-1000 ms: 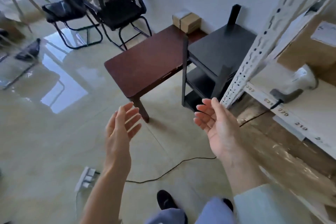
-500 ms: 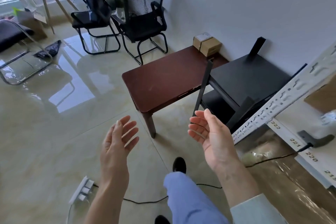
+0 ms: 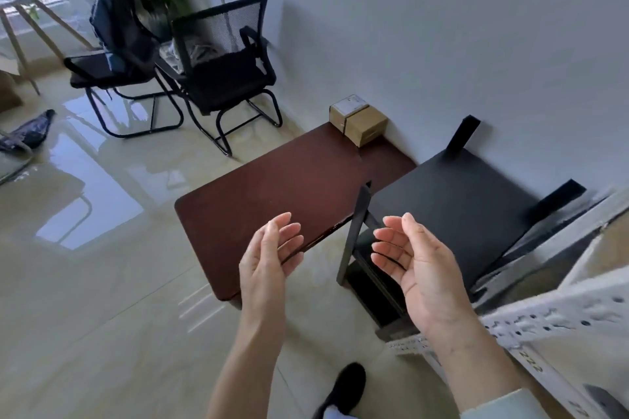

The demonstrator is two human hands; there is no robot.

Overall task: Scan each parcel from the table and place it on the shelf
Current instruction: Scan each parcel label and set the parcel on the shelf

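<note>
A small brown cardboard parcel (image 3: 358, 119) with a white label on top sits at the far end of the dark red-brown table (image 3: 258, 194), against the wall. My left hand (image 3: 270, 257) and my right hand (image 3: 413, 264) are raised over the table's near edge, palms facing each other, fingers relaxed, holding nothing. Both hands are well short of the parcel. The white perforated shelf frame (image 3: 551, 313) with number labels stands at the lower right.
A black low rack (image 3: 452, 207) stands right of the table, between it and the shelf. Two black chairs (image 3: 218, 68) and a plant stand at the back left. Glossy tiled floor lies to the left, my dark shoe (image 3: 343, 388) below.
I have stepped closer to the table and my view has turned away from the shelf. Both empty hands have risen over the table's near edge. The scanner on the shelf has left view.
</note>
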